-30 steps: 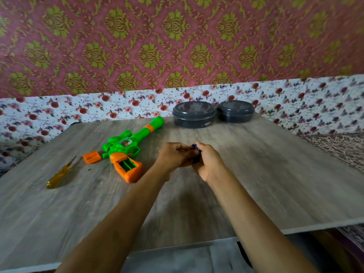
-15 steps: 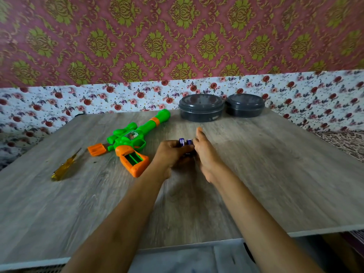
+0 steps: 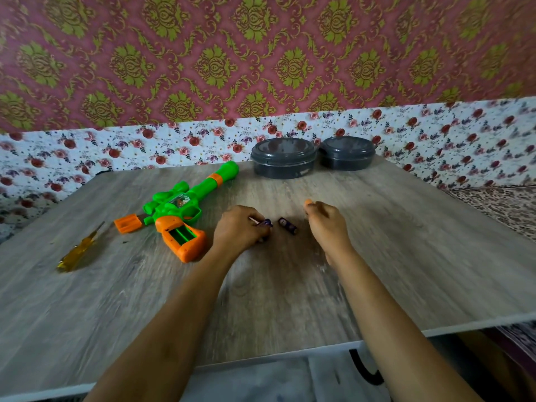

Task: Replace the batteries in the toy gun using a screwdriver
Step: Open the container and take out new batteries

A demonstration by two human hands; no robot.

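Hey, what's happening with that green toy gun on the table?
Someone is swapping batteries. The toy gun lies on the table with its battery slot open, the orange cover beside it. The left hand grips one small battery; a second battery lies on the table between the hands. The right hand hovers loosely curled and seems to hold nothing. The screwdriver lies untouched at the left.

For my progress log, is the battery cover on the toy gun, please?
No, the orange cover lies on the table beside the toy gun, its compartment open.
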